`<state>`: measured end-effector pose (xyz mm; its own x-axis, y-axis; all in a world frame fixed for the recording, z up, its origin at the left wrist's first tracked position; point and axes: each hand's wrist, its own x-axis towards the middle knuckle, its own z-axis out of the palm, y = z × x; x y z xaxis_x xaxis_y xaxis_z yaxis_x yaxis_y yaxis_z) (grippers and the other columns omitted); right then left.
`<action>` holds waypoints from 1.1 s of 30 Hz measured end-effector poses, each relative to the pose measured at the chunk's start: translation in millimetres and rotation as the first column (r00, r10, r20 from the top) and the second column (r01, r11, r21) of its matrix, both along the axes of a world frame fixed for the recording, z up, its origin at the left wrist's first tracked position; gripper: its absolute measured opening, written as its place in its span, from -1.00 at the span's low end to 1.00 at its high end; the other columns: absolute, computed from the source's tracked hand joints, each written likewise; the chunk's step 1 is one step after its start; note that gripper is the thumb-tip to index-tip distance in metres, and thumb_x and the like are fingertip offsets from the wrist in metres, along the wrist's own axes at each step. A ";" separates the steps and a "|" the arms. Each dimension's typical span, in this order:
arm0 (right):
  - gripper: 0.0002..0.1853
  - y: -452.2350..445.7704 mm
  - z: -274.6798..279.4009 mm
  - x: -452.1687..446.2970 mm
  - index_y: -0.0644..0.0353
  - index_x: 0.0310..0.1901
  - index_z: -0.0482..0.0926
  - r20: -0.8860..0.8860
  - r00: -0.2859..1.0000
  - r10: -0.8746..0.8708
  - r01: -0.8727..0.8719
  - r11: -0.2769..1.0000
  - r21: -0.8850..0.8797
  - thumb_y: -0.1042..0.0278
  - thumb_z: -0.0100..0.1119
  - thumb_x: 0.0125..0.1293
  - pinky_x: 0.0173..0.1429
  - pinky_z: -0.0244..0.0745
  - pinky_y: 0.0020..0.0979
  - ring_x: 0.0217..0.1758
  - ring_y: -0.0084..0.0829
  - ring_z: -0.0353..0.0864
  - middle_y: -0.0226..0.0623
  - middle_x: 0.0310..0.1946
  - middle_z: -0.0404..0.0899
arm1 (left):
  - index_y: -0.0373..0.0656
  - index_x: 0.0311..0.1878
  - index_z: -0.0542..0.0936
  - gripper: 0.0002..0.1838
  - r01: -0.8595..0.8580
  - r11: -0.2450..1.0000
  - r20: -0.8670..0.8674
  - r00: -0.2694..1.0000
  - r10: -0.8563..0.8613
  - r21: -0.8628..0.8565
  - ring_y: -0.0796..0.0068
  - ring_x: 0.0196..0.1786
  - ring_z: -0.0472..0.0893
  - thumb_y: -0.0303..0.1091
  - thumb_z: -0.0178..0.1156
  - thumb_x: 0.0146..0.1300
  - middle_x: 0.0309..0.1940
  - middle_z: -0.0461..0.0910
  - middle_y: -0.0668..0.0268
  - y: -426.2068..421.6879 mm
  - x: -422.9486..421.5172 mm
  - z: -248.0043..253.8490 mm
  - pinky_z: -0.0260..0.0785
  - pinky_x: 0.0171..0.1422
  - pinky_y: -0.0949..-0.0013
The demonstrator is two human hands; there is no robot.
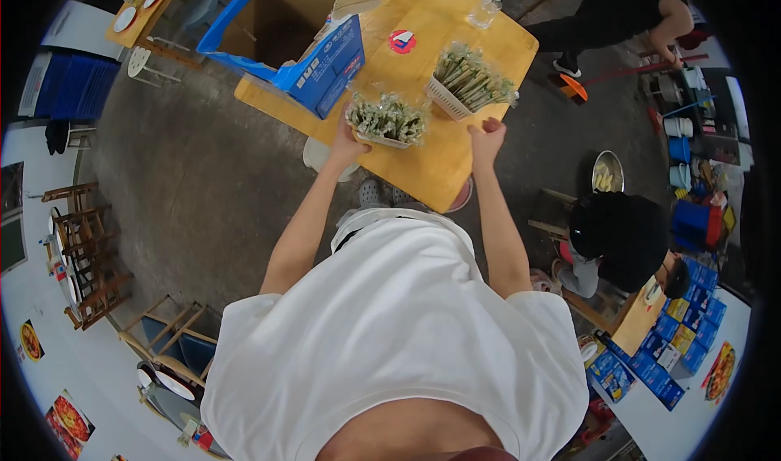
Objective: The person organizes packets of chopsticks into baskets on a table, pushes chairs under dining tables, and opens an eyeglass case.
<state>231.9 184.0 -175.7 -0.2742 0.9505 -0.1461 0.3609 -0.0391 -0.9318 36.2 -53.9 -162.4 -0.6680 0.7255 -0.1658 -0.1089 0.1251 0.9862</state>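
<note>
My left hand (348, 141) is closed on the side of a small white basket (394, 143) at the front edge of the wooden table. Thin sticks in clear wrappers (389, 119), resembling packaged chopsticks, stand bunched inside with their ends up. My right hand (486, 139) is by the table's right edge, thumb and curled fingers apart, with nothing visible in it. Just beyond it sits a second white basket (449, 103), where similar wrapped sticks (474, 77) lie slanting lengthwise.
A blue open cardboard box (327, 72) stands on the table's left, with a clear bottle (485, 10) and a red round item (401, 41) farther back. One person (620, 237) sits at right near a metal bowl (608, 173); another (626, 14) holds a long handle.
</note>
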 end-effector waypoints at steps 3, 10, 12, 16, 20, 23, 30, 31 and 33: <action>-0.29 26.1 22.7 -6.4 0.25 0.10 0.36 -0.017 0.985 -0.171 0.171 0.974 0.149 0.40 0.43 -0.18 0.13 0.33 -0.31 0.05 -0.31 0.45 -0.21 -0.04 0.49 | -0.16 0.38 -0.03 0.11 -0.082 0.996 -0.080 0.994 0.078 -0.042 0.24 0.29 0.27 -0.73 0.25 -0.38 0.23 0.23 0.21 -1.6 13.0 -34.1 0.22 0.29 0.30; -0.19 59.4 49.2 -33.6 0.25 0.14 0.30 -0.124 0.894 0.430 -0.432 0.902 0.012 0.35 0.52 -0.21 0.13 0.37 -0.35 0.11 -0.32 0.43 -0.20 0.02 0.43 | -0.29 0.22 0.28 -0.28 0.019 0.947 0.002 1.000 -0.019 -0.322 0.25 0.11 0.47 -0.55 0.22 -0.14 -0.01 0.50 0.17 -14.0 66.6 -23.7 0.31 0.18 0.31; -0.19 57.8 28.0 -38.7 0.25 0.15 0.29 0.005 0.901 0.434 -0.426 0.882 0.199 0.34 0.52 -0.18 0.13 0.38 -0.37 0.12 -0.35 0.43 -0.19 0.06 0.42 | -0.30 0.13 0.37 -0.42 0.230 0.864 0.023 0.969 -0.246 -0.448 0.32 0.05 0.51 -0.49 0.22 -0.05 -0.07 0.54 0.18 -20.0 73.3 -9.3 0.33 0.14 0.33; -0.09 66.8 2.2 -47.3 0.24 0.16 0.32 -0.211 0.912 0.351 -0.295 0.920 0.257 0.32 0.58 -0.33 0.17 0.37 -0.35 0.12 -0.31 0.43 -0.20 0.03 0.42 | -0.27 0.04 0.49 -0.62 0.718 0.658 0.218 0.696 -0.685 -0.227 0.47 -0.04 0.53 -0.35 0.21 0.17 -0.14 0.55 0.25 -6.8 68.0 79.9 0.38 0.08 0.38; -0.09 78.4 17.8 -55.2 0.14 0.15 0.37 -0.055 0.886 0.460 -0.439 0.872 0.218 0.27 0.59 -0.39 0.18 0.36 -0.30 0.12 -0.24 0.44 -0.19 0.02 0.43 | -0.25 0.04 0.47 -0.66 0.676 0.737 0.108 0.733 -0.672 0.000 0.58 -0.14 0.50 -0.32 0.16 0.23 -0.25 0.54 0.34 44.8 34.0 164.4 0.38 0.00 0.48; -0.15 89.7 -8.2 -61.4 0.10 0.12 0.41 -0.119 0.848 0.516 -0.496 0.853 0.160 0.30 0.56 -0.37 0.15 0.38 -0.30 0.09 -0.19 0.46 -0.19 0.01 0.44 | -0.25 0.02 0.46 -0.63 0.467 0.835 -0.206 0.822 -0.531 -0.291 0.52 -0.20 0.50 -0.41 0.18 0.11 -0.28 0.51 0.28 101.7 -5.1 189.2 0.37 -0.09 0.47; 0.00 53.5 22.6 -55.7 0.13 0.23 0.27 0.093 0.922 0.375 -0.386 0.879 0.281 0.07 0.51 -0.37 0.24 0.16 -0.01 0.17 -0.07 0.36 -0.15 0.05 0.43 | -0.21 0.30 0.18 -0.07 0.368 0.658 -0.400 0.570 -0.718 -0.657 0.24 0.12 0.45 -0.48 0.34 -0.27 0.08 0.44 0.03 215.7 -81.6 28.6 0.31 0.17 0.27; 0.01 49.8 30.0 -57.3 0.12 0.24 0.26 0.199 0.922 0.333 -0.382 0.869 0.316 0.05 0.50 -0.35 0.26 0.11 0.03 0.22 -0.06 0.31 -0.16 0.08 0.41 | -0.15 0.34 0.17 0.03 0.504 0.674 -0.329 0.611 -0.720 -0.541 0.27 0.18 0.41 -0.50 0.37 -0.37 0.14 0.42 0.10 222.6 -79.2 25.6 0.25 0.27 0.34; -0.08 41.1 46.6 -63.8 0.13 0.21 0.30 0.300 0.914 0.275 -0.375 0.855 0.358 0.07 0.49 -0.28 0.24 0.14 0.02 0.23 -0.08 0.33 -0.19 0.08 0.44 | -0.15 0.33 0.20 0.01 0.701 0.627 -0.152 0.617 -0.772 -0.340 0.35 0.13 0.42 -0.51 0.37 -0.37 0.13 0.43 0.19 232.0 -67.8 45.4 0.28 0.24 0.35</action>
<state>168.1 225.1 -129.1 -0.5836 0.8018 0.1285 0.4915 0.4748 -0.7301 -31.6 178.2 -117.1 0.0364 0.9535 -0.2993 0.3732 0.2649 0.8891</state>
